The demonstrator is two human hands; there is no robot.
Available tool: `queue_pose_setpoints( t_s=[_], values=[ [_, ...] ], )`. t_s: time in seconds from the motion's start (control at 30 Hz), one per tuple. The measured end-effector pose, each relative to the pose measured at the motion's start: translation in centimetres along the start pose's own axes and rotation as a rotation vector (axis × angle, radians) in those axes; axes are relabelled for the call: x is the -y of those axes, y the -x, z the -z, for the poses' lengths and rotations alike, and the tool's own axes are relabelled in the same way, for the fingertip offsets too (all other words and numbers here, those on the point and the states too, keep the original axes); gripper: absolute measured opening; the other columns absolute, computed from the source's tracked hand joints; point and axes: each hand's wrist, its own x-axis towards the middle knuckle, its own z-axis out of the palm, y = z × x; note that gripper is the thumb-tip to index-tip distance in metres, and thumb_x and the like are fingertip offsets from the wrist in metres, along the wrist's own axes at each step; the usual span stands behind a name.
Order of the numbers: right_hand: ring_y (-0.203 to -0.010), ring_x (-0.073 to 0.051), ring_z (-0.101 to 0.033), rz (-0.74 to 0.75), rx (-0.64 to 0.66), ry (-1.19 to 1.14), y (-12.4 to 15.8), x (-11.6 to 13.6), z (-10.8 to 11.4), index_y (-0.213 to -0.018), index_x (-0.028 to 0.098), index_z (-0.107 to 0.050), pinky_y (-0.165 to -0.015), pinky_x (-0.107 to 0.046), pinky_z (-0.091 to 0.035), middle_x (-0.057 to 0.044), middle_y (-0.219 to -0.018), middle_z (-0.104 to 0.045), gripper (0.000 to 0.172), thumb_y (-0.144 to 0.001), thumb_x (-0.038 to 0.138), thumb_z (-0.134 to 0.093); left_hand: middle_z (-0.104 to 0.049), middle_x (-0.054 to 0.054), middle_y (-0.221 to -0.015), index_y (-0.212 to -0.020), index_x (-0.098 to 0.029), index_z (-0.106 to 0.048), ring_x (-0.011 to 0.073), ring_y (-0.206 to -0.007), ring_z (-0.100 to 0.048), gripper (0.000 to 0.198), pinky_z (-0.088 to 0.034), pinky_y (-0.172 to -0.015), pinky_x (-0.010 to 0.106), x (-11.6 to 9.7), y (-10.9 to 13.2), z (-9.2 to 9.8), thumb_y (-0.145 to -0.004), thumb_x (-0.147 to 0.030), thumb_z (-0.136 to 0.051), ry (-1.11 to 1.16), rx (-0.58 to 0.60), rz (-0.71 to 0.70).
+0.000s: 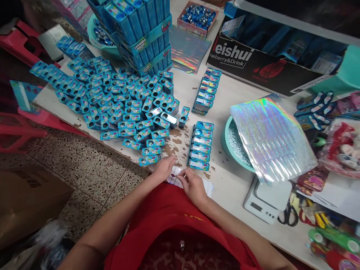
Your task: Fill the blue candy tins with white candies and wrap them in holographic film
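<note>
At the table's near edge, my left hand (165, 167) lies over a white sheet (207, 186) with its fingers stretched out. Beside it, the thumb and forefinger of my right hand (192, 184) are pinched together over the same sheet. Whatever is between those fingertips is too small to make out. Just left of my left hand stands a blue candy box (149, 160) with a round hole in its top. Ahead of my right hand is a row of similar boxes (199, 146), some with shiny tops.
Many blue boxes (123, 101) crowd the left, with stacked trays (146, 41) behind. A second row (207, 90) stands farther back. On the right are a teal bowl (225, 137) of white pieces, holographic sheets (275, 138) over it, a scale (264, 202) and scissors (289, 215).
</note>
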Motion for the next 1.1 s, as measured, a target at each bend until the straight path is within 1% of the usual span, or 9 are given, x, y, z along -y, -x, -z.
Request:
queue_pose_setpoints(
  t_s=[0.07,0.17,0.27,0.37,0.47,0.57,0.8,0.93,1.1],
  values=[
    [-0.064,-0.014,-0.055,-0.057,-0.092,-0.144,-0.2,0.8,1.6,-0.077,0.020,-0.057,-0.060,-0.024,-0.043,-0.001,-0.073,-0.061,0.017,-0.089,0.032,-0.050,-0.063,0.007,-0.111,-0.115,-0.018,-0.052,0.0158,-0.099,-0.058,0.033,-0.044,-0.085,0.026,-0.6,1.0,0.2,-0.092,-0.031,-0.031,0.320,0.017,-0.128],
    [-0.058,-0.012,-0.052,-0.182,-0.225,-0.294,-1.0,1.3,3.1,-0.077,0.020,-0.057,-0.057,-0.024,-0.042,0.001,-0.069,-0.059,0.019,-0.086,0.036,-0.053,-0.067,0.005,-0.088,-0.098,-0.016,-0.057,0.0147,-0.079,-0.061,0.027,-0.047,-0.071,0.024,-1.6,1.6,0.3,-0.085,-0.037,-0.047,0.627,0.132,-0.169],
    [-0.057,-0.012,-0.052,-0.302,-0.367,-0.405,-2.5,0.6,3.5,-0.078,0.019,-0.055,-0.057,-0.024,-0.042,0.002,-0.067,-0.058,0.019,-0.083,0.038,-0.055,-0.057,-0.001,-0.060,-0.074,-0.015,-0.055,0.0114,-0.057,-0.055,0.026,-0.044,-0.058,0.023,-3.0,0.4,0.9,-0.083,-0.038,-0.047,0.591,0.115,-0.122],
    [-0.059,-0.013,-0.053,-0.325,-0.515,-0.440,-5.0,-0.4,3.7,-0.078,0.019,-0.054,-0.059,-0.025,-0.043,0.002,-0.067,-0.057,0.020,-0.082,0.038,-0.054,-0.054,-0.002,-0.055,-0.065,-0.016,-0.052,0.0104,-0.053,-0.052,0.029,-0.042,-0.057,0.023,-4.7,-2.3,2.4,-0.084,-0.036,-0.042,0.432,0.034,-0.199],
    [-0.065,-0.015,-0.052,-0.298,-0.646,-0.300,-8.1,-1.4,4.5,-0.076,0.019,-0.055,-0.067,-0.028,-0.043,0.001,-0.070,-0.056,0.020,-0.082,0.037,-0.053,-0.052,-0.005,-0.054,-0.086,-0.017,-0.054,0.0103,-0.049,-0.051,0.021,-0.041,-0.054,0.022,-6.1,-5.5,4.1,-0.085,-0.033,-0.040,0.378,0.006,-0.245],
    [-0.081,-0.020,-0.051,-0.306,-0.740,-0.088,-10.7,-2.3,5.6,-0.074,0.019,-0.059,-0.079,-0.035,-0.041,-0.004,-0.080,-0.056,0.019,-0.080,0.036,-0.055,-0.047,-0.008,-0.054,-0.102,-0.019,-0.046,0.0097,-0.044,-0.046,0.023,-0.038,-0.049,0.021,-7.0,-8.5,5.1,-0.086,-0.032,-0.037,0.383,0.000,-0.269],
    [-0.096,-0.027,-0.047,-0.394,-0.755,0.065,-13.1,-4.8,5.2,-0.070,0.019,-0.061,-0.088,-0.042,-0.038,-0.010,-0.092,-0.050,0.015,-0.078,0.031,-0.057,-0.047,-0.004,-0.059,-0.100,-0.019,-0.046,0.0140,-0.060,-0.049,0.020,-0.039,-0.063,0.026,-6.8,-12.3,4.2,-0.083,-0.020,-0.036,0.107,-0.151,-0.226],
    [-0.094,-0.026,-0.049,-0.429,-0.746,0.025,-13.3,-5.9,4.7,-0.077,0.018,-0.056,-0.085,-0.039,-0.040,-0.010,-0.092,-0.051,0.012,-0.076,0.029,-0.057,-0.043,-0.007,-0.056,-0.103,-0.019,-0.042,0.0116,-0.050,-0.045,0.019,-0.038,-0.054,0.023,-6.3,-13.3,2.8,-0.085,-0.022,-0.034,0.244,-0.079,-0.118],
    [-0.079,-0.022,-0.052,-0.490,-0.753,-0.003,-13.2,-6.4,4.8,-0.093,0.016,-0.050,-0.073,-0.035,-0.042,-0.008,-0.090,-0.054,0.026,-0.073,0.031,-0.059,-0.050,-0.004,-0.058,-0.098,-0.019,-0.045,0.0131,-0.051,-0.049,0.016,-0.039,-0.055,0.024,-6.2,-13.0,1.8,-0.086,-0.025,-0.038,0.193,-0.093,-0.025]
  ],
)
